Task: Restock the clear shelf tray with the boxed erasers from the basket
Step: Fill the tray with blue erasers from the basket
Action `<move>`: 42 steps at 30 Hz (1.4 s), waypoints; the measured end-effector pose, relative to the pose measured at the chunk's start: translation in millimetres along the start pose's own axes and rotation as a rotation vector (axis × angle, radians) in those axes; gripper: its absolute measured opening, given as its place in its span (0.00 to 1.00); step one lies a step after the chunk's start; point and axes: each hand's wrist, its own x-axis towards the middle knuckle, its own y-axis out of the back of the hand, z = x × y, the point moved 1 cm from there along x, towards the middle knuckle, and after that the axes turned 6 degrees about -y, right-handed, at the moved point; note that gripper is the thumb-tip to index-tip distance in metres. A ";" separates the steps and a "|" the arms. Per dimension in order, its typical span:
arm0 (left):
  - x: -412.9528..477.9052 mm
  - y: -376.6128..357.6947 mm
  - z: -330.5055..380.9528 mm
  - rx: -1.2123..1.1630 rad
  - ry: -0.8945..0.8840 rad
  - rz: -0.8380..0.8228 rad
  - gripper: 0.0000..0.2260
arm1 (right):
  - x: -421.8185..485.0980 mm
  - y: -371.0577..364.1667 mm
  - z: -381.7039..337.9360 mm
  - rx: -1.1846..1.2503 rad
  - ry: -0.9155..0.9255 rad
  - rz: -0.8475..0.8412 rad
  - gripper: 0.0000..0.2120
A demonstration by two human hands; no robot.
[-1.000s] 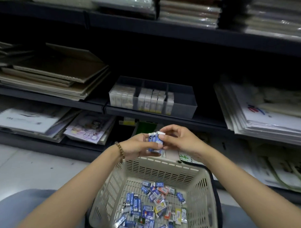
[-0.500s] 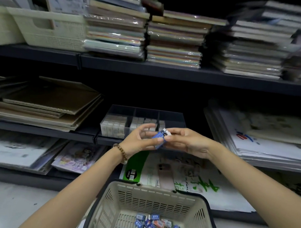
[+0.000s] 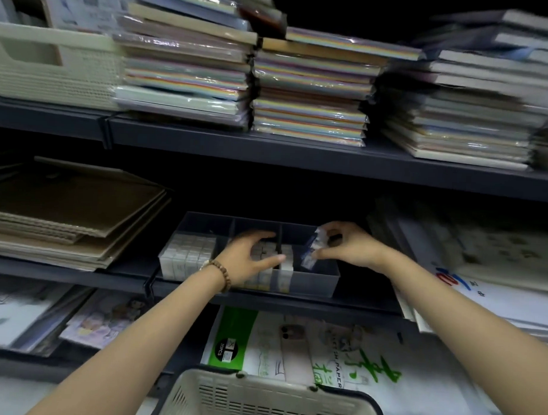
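Small stack of boxed erasers [image 3: 311, 251] is being pinched by the right hand [image 3: 347, 247] over the right compartment of the clear tray [image 3: 332, 282]. The left hand [image 3: 249, 260] is being arched over the stocked rows [image 3: 187, 254], grip unclear. Judged light, stiff and slick-wrapped, so best pinched across the flat sides.

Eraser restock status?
Partway. Done: white boxes fill the left compartment of the clear tray and much of the middle. In hand: the right hand holds blue boxed erasers over the mostly bare right compartment; the left hand rests on the middle rows. Left: filling that compartment; the inside of the basket is out of view.
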 end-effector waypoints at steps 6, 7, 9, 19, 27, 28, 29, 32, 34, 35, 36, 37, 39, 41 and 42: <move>-2.8 -15.7 -8.8 0.221 -0.032 -0.053 0.33 | 17.0 -16.8 0.1 -0.116 -0.004 -0.121 0.34; -2.1 -16.2 -8.4 0.253 -0.043 -0.049 0.34 | 18.3 -14.9 -0.5 -0.134 -0.002 -0.134 0.34; -1.0 -16.5 -7.9 0.287 -0.061 -0.046 0.34 | 19.3 -10.7 -0.1 -0.206 0.002 -0.153 0.34; 0.1 -15.6 -5.6 0.325 -0.097 -0.049 0.33 | 13.7 -32.9 13.3 0.006 -0.040 -0.211 0.34; -0.5 -13.0 -2.8 0.324 -0.083 -0.076 0.33 | 22.9 -39.3 12.9 -0.126 -0.209 -0.261 0.33; -0.4 -12.9 -2.7 0.321 -0.079 -0.081 0.33 | 24.1 -41.0 11.2 -0.147 -0.218 -0.264 0.34; -0.5 -13.0 -2.7 0.318 -0.076 -0.086 0.33 | 24.8 -42.2 9.8 -0.165 -0.226 -0.264 0.34; -0.8 -14.0 -2.8 0.323 -0.080 -0.088 0.33 | 25.2 -42.9 9.4 -0.172 -0.239 -0.267 0.33; 0.0 -14.1 -3.9 0.333 -0.086 -0.086 0.33 | 25.5 -43.1 9.5 -0.176 -0.238 -0.261 0.32; 0.3 -14.2 -4.7 0.340 -0.088 -0.086 0.33 | 25.8 -43.6 9.2 -0.177 -0.236 -0.256 0.31; 0.5 -14.6 -5.2 0.349 -0.090 -0.087 0.33 | 26.0 -44.6 8.9 -0.170 -0.234 -0.255 0.30; 0.4 -15.3 -5.7 0.356 -0.091 -0.089 0.33 | 25.7 -45.6 8.5 -0.160 -0.231 -0.255 0.29; -0.3 -16.5 -6.4 0.367 -0.092 -0.087 0.33 | 22.4 -46.1 8.1 -0.147 -0.217 -0.254 0.28; -1.4 -16.0 -5.7 0.369 -0.096 -0.087 0.33 | 17.1 -44.1 8.2 -0.150 -0.191 -0.239 0.27; -2.8 -15.3 -4.4 0.362 -0.100 -0.086 0.32 | 13.4 -42.0 8.1 -0.160 -0.173 -0.223 0.26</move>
